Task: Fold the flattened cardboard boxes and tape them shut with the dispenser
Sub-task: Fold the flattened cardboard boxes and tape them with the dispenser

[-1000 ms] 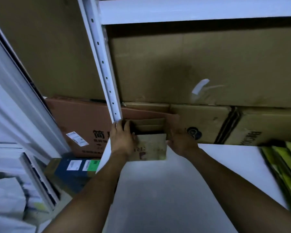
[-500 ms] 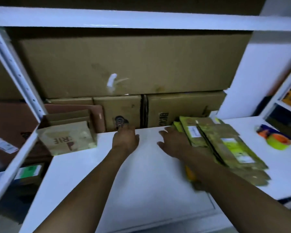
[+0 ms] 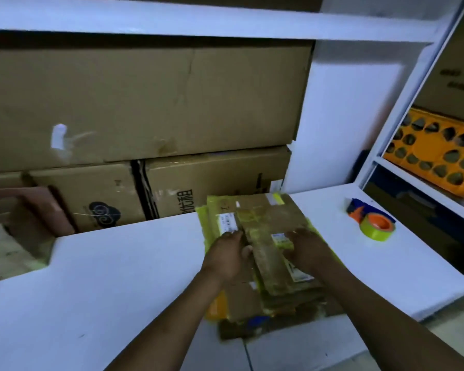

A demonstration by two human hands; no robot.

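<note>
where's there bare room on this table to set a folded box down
Widest bare patch: the white table left of the stack of flattened boxes, out to its notched left edge. A narrower strip lies between the stack and the tape dispenser. Crowded: the stack itself, with left hand and right hand on it.

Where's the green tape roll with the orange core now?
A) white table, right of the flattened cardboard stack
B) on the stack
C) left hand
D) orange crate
A: the green tape roll lies on the white table, apart from the flattened cardboard stack.
</note>
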